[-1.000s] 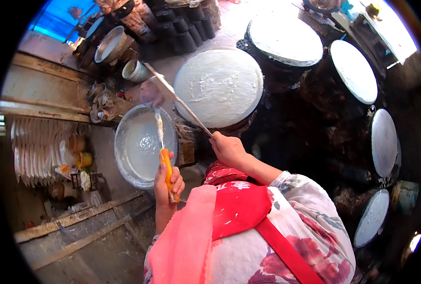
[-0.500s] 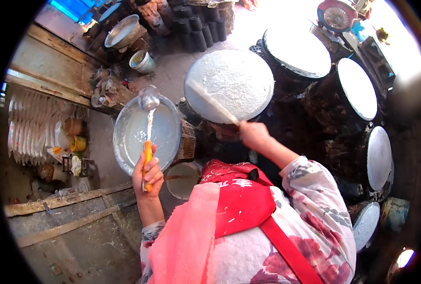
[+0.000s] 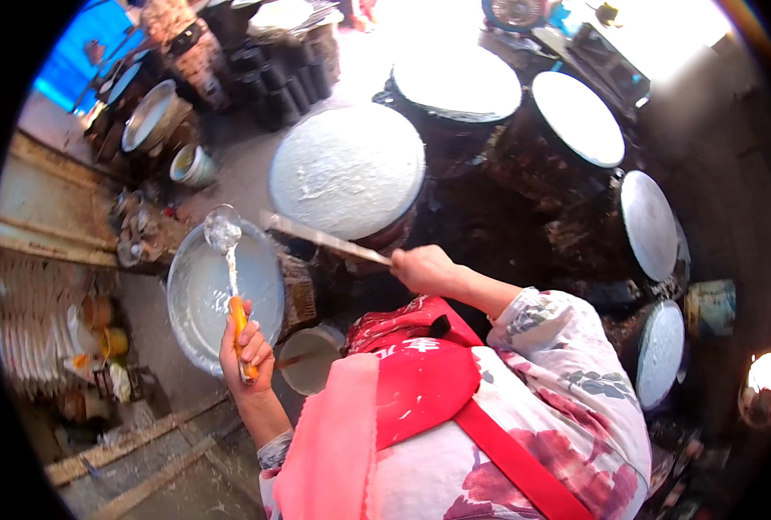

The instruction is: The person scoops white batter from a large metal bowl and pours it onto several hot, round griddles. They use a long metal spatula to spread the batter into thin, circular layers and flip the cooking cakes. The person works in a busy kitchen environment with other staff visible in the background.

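My left hand [image 3: 249,354] is closed round the orange handle of a ladle [image 3: 234,276]. The ladle's metal bowl, smeared with white batter, is raised over a wide basin [image 3: 268,282] of white liquid. In my right hand [image 3: 424,269] I grip a long, thin flat spreader [image 3: 325,240], blurred by motion. Its blade points left, along the near edge of a round griddle [image 3: 351,169] coated with white batter. Whether the blade touches the griddle I cannot tell.
More round griddles, one white and glaring [image 3: 456,80], another plain grey [image 3: 648,225], curve round to my right on dark stoves. A bucket [image 3: 312,360] stands by the basin. Black cylinders [image 3: 273,87] are stacked beyond. A lit lamp or fire [image 3: 768,373] glows at right.
The spreader has moved off the middle of the batter to the griddle's near-left edge, and its angle is flatter. The ladle remains over the basin. My whole view has swung to the right.
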`<state>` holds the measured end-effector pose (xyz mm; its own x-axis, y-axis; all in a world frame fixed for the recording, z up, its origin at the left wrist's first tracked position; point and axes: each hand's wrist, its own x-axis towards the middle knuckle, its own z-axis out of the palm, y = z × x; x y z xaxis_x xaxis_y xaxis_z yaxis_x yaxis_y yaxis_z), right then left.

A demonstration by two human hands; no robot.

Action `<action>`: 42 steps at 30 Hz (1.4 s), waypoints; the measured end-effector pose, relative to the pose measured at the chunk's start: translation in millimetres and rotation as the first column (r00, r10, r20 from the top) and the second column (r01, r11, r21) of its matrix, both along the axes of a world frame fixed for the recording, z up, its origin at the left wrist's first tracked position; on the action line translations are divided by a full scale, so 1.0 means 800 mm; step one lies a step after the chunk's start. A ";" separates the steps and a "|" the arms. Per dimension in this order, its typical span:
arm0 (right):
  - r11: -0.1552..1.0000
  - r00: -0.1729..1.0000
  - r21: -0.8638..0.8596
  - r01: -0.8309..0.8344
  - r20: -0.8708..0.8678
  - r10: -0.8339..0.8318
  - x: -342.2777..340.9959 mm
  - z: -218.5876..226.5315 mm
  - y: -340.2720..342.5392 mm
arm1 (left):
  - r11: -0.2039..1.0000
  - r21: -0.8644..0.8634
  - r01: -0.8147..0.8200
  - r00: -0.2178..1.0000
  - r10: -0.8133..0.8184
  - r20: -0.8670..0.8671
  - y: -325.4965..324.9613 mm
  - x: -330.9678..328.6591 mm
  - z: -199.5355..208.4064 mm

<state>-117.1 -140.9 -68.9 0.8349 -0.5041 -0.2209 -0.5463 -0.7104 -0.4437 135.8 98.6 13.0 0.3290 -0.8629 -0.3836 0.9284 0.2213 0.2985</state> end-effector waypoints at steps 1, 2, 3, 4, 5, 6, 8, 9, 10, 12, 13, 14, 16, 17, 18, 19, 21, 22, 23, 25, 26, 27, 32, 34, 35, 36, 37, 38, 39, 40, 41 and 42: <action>0.985 0.983 -0.017 0.170 0.072 -0.169 -0.010 -0.007 -0.014 | 0.999 -0.024 0.029 1.000 -0.029 0.002 -0.011 -0.003 0.000; 0.946 0.937 -0.012 0.324 0.141 -0.319 -0.024 -0.018 -0.032 | 0.997 -0.048 0.058 0.998 -0.058 0.004 -0.022 -0.008 0.000; 0.907 0.904 -0.064 0.416 0.134 -0.405 -0.035 -0.031 -0.043 | 0.995 -0.058 0.086 0.996 -0.087 -0.008 -0.032 -0.011 0.002; 0.950 0.955 -0.093 0.297 0.008 -0.298 -0.048 -0.027 -0.044 | 0.994 -0.037 0.099 0.995 -0.100 -0.022 -0.043 -0.014 0.003; 0.980 0.975 -0.098 0.174 -0.124 -0.185 -0.058 -0.024 -0.038 | 0.994 -0.014 0.112 0.993 -0.113 -0.036 -0.054 -0.018 0.005; 0.997 0.988 -0.029 0.072 -0.135 -0.075 -0.065 -0.030 -0.031 | 0.991 -0.028 0.129 0.991 -0.129 -0.019 -0.064 -0.021 0.003; 0.999 0.994 0.038 -0.031 -0.108 0.035 -0.077 -0.032 -0.041 | 0.988 -0.039 0.147 0.989 -0.147 0.008 -0.085 -0.032 0.004; 0.998 0.996 0.039 -0.042 -0.073 0.045 -0.082 -0.029 -0.050 | 0.987 -0.022 0.158 0.987 -0.157 0.034 -0.095 -0.037 0.010; 0.998 0.998 -0.003 0.057 0.011 -0.057 -0.094 -0.029 -0.069 | 0.984 -0.030 0.175 0.984 -0.174 0.040 -0.111 -0.044 0.013; 0.958 0.972 -0.173 0.228 0.099 -0.214 -0.117 -0.047 -0.127 | 0.979 -0.045 0.197 0.980 -0.196 0.037 -0.139 -0.056 0.017; 0.924 0.950 -0.242 0.295 0.180 -0.256 -0.129 -0.051 -0.161 | 0.978 -0.055 0.199 0.980 -0.198 0.031 -0.153 -0.063 0.019; 0.888 0.942 -0.329 0.322 0.202 -0.267 -0.137 -0.047 -0.195 | 0.978 -0.063 0.199 0.980 -0.198 0.025 -0.168 -0.069 0.019; 0.814 0.932 -0.460 0.355 0.239 -0.271 -0.149 -0.037 -0.265 | 0.981 -0.054 0.185 0.983 -0.183 0.027 -0.202 -0.083 0.019; 0.790 0.931 -0.500 0.356 0.260 -0.255 -0.148 -0.038 -0.299 | 0.985 -0.040 0.170 0.985 -0.169 0.030 -0.215 -0.091 0.021; 0.804 0.935 -0.492 0.335 0.280 -0.218 -0.143 -0.039 -0.331 | 0.988 -0.031 0.154 0.988 -0.153 0.022 -0.229 -0.099 0.026; 0.810 0.936 -0.491 0.319 0.296 -0.190 -0.142 -0.039 -0.361 | 0.990 -0.023 0.140 0.990 -0.140 0.014 -0.245 -0.107 0.029; 0.817 0.957 -0.532 0.225 0.279 -0.082 -0.132 -0.051 -0.416 | 0.994 -0.007 0.109 0.994 -0.109 -0.002 -0.272 -0.121 0.032; 0.807 0.971 -0.571 0.153 0.237 -0.017 -0.124 -0.063 -0.440 | 0.995 -0.005 0.102 0.995 -0.102 0.004 -0.284 -0.128 0.032; 0.791 0.980 -0.607 0.082 0.193 0.046 -0.116 -0.073 -0.458 | 0.997 0.031 0.073 0.997 -0.073 0.007 -0.295 -0.137 0.036; 0.781 0.976 -0.624 -0.025 0.155 0.155 -0.092 -0.080 -0.481 | 0.995 0.095 -0.013 1.000 0.012 0.017 -0.309 -0.154 0.040; 0.771 0.969 -0.632 -0.075 0.136 0.206 -0.083 -0.082 -0.490 | 0.992 0.122 -0.039 0.999 0.036 0.026 -0.313 -0.159 0.040; 0.793 0.964 -0.599 -0.113 0.127 0.234 -0.075 -0.081 -0.501 | 0.990 0.131 -0.060 0.998 0.056 0.031 -0.317 -0.164 0.040; 0.937 0.895 -0.348 -0.030 0.408 0.181 -0.078 -0.069 -0.543 | 0.976 0.163 -0.143 0.990 0.140 0.035 -0.337 -0.188 0.048; 0.963 0.879 -0.249 0.104 0.475 0.027 -0.078 -0.044 -0.562 | 0.974 0.168 -0.155 0.988 0.152 0.034 -0.342 -0.193 0.051; 0.964 0.876 -0.184 0.190 0.475 -0.082 -0.081 -0.029 -0.575 | 0.973 0.172 -0.155 0.988 0.152 0.032 -0.343 -0.194 0.054; 0.954 0.820 -0.129 0.271 0.550 -0.159 -0.083 -0.021 -0.591 | 0.974 0.170 -0.152 0.988 0.148 0.036 -0.344 -0.195 0.055; 0.942 0.766 -0.008 0.336 0.584 -0.269 -0.091 -0.002 -0.604 | 0.976 0.165 -0.140 0.990 0.136 0.036 -0.347 -0.194 0.056; 0.930 0.658 0.066 0.361 0.689 -0.304 -0.101 0.008 -0.620 | 0.979 0.160 -0.125 0.992 0.121 0.037 -0.349 -0.192 0.056; 0.933 0.476 0.094 0.347 0.840 -0.261 -0.113 0.014 -0.639 | 0.985 0.144 -0.093 0.995 0.088 0.036 -0.355 -0.189 0.058; 0.912 0.411 0.114 0.395 0.865 -0.286 -0.123 0.037 -0.648 | 0.989 0.130 -0.066 0.997 0.062 0.035 -0.358 -0.187 0.058; 0.870 0.365 0.106 0.481 0.878 -0.309 -0.137 0.060 -0.646 | 0.993 0.115 -0.036 0.999 0.032 0.035 -0.361 -0.184 0.059; 0.846 0.236 0.154 0.511 0.921 -0.311 -0.149 0.076 -0.647 | 0.993 0.118 0.002 0.999 -0.006 0.040 -0.367 -0.181 0.060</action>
<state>-236.2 -658.6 -7.8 0.1224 -0.7815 0.6117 -0.1252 -0.6236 -0.7717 -9.3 -194.8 61.3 0.3428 -0.8137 -0.4695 0.9160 0.1786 0.3593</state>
